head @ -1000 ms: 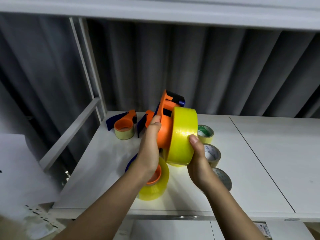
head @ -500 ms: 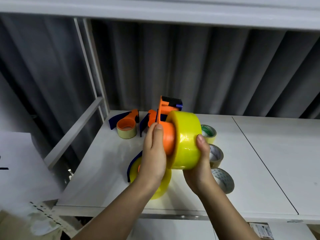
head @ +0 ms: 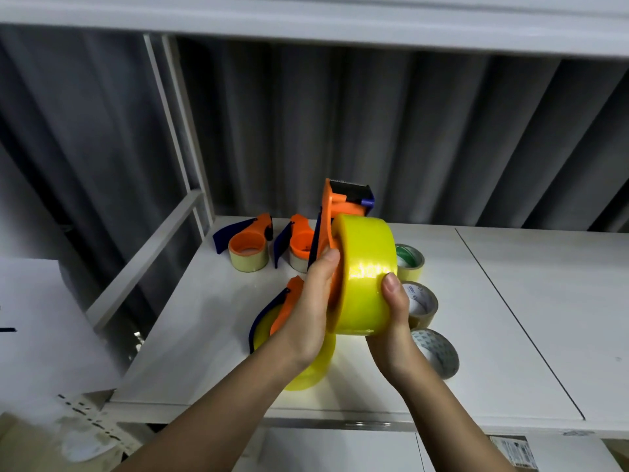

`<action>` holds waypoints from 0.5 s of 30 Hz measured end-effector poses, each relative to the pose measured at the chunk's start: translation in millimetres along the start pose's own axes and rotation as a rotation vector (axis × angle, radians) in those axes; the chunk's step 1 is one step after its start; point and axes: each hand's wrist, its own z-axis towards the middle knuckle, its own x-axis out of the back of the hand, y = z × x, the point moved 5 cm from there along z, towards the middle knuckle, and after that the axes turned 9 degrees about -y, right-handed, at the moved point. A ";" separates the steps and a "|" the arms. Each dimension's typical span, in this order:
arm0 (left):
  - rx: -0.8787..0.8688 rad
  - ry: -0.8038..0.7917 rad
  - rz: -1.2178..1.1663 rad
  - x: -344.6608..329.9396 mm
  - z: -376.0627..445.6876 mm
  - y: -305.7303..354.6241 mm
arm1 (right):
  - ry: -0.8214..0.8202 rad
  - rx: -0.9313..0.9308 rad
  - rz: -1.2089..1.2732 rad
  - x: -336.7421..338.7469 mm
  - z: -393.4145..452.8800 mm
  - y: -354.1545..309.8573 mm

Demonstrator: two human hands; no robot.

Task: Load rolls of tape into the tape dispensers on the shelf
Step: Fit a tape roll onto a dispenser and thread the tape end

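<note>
Yellow tape roll [head: 366,277] between fingers [head: 391,284].

a storeroom or packing area, by the look of it: a white metal shelving unit [head: 510,301] with upright posts, several orange-and-blue handheld tape dispensers [head: 250,247] beside loose rolls of packing tape [head: 437,352], against a dark grey corrugated wall [head: 408,131].

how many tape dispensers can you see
4: one dispenser held up in the left hand, two at the shelf's back, one lying behind the left wrist. Others may be hidden.
</note>
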 end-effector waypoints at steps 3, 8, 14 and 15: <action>-0.031 -0.016 0.012 -2.0 -1.1 -2.8 | -0.030 0.012 0.003 -8.0 -3.1 -0.2; -0.008 0.018 0.013 -4.4 -1.3 -1.3 | 0.043 0.055 0.030 -9.2 -5.4 2.0; 0.017 -0.055 0.155 -1.7 -0.9 9.0 | 0.087 0.242 -0.145 -4.1 -7.6 -11.8; -0.002 -0.065 0.180 -3.8 -2.7 11.8 | 0.087 0.266 -0.162 -4.8 -9.0 -12.9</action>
